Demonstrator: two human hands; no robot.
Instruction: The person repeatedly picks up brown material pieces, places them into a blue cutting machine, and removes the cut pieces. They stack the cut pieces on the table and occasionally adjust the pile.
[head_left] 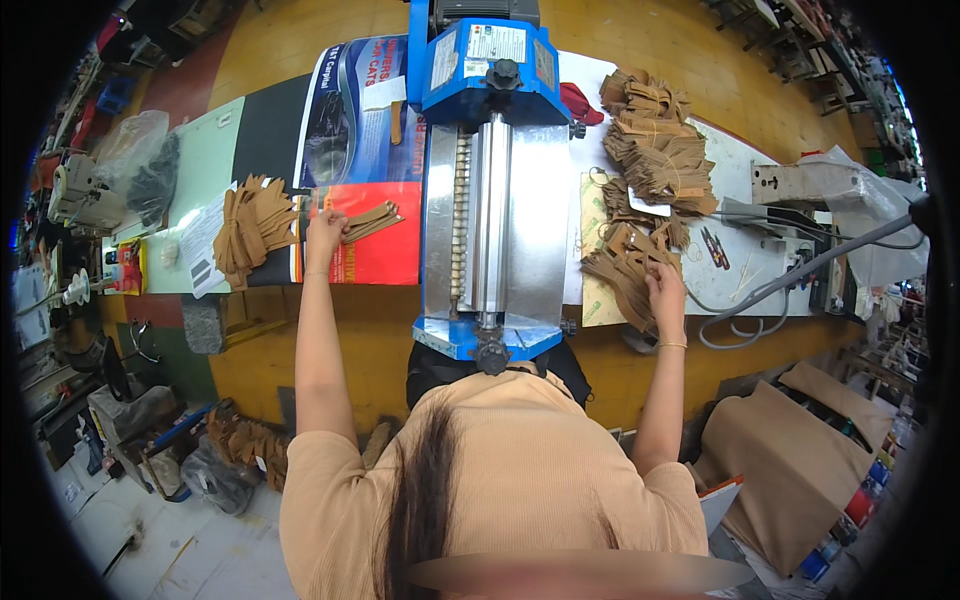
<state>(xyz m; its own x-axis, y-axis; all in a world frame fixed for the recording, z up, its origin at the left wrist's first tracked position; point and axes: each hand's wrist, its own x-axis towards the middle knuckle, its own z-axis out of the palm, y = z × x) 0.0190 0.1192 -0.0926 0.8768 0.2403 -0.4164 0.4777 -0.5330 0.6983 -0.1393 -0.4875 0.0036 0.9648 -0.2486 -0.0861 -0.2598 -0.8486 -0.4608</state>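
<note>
Head view: your left hand [325, 228], left of blue roller machine [490, 190], grip closed on tan leather strips [372, 220] lying on surface [215, 150]. Your right hand [665, 285], right of machine, grip pinching piece from loose tan pile [630, 262]. Risk: reaching both sides at once, fingers or sleeve near rollers; pile could slide off surface edge.

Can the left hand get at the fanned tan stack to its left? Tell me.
Probably yes: the left hand lies on the table beside the fanned tan stack, with nothing visible between them.
</note>
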